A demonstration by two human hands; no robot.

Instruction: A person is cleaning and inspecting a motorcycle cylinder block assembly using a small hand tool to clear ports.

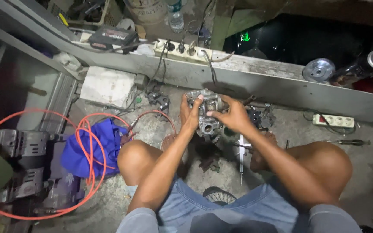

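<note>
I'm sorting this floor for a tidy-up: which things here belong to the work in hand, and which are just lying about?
In hand:
- metal engine part, held up by both hands
- left hand
- right hand

Lying about:
- orange hose
- blue cloth
- white power strip
- screwdriver
- plastic bottle
- round metal disc

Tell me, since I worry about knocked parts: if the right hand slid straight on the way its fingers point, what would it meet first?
The right hand points leftward across the metal engine part it grips. Straight on, it would probably meet the left hand holding the part's other side first, though depth is unclear.
</note>
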